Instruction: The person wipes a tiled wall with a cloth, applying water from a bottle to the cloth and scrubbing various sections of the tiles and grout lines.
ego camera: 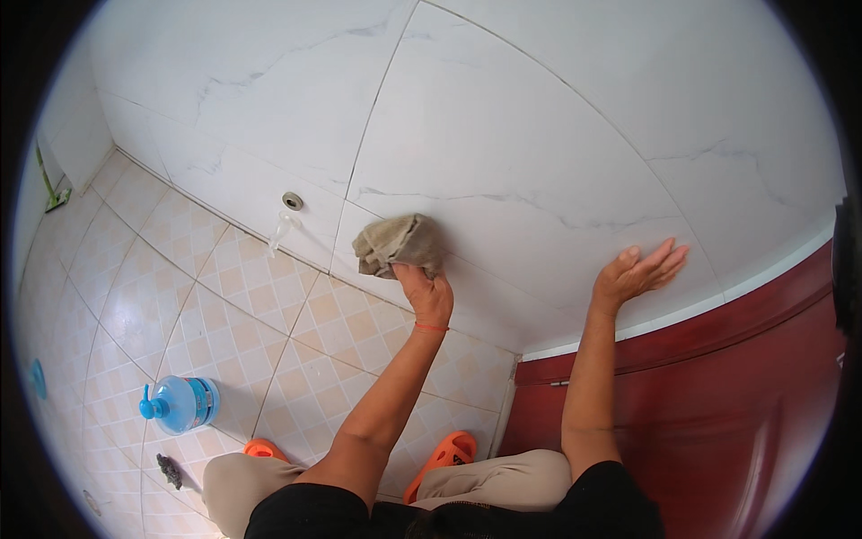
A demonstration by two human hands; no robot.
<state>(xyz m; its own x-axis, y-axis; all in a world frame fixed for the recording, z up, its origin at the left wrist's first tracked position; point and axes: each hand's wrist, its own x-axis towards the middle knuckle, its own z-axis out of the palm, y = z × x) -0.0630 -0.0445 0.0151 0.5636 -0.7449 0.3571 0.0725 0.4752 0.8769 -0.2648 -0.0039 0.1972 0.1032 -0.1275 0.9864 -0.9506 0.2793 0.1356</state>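
Observation:
My left hand (425,291) grips a folded grey-brown cloth (403,244) and presses it to the low part of the white marble-patterned tile wall (512,155). A red cord circles that wrist. My right hand (636,271) holds nothing; its fingers stretch out, apart from the thumb, close to the wall tiles at the right. Whether its palm touches the wall I cannot tell. Left of the cloth, a round metal pipe fitting (292,201) sits in the wall, with a translucent plastic piece (281,230) beneath it.
A clear bottle with a blue pump (185,404) stands on the checkered tile floor (236,337). Near it lies a dark scouring pad (169,471). A red wooden door (680,404) bounds the right side. A green-handled floor tool (57,199) leans far left. Orange sandals (444,461) are below me.

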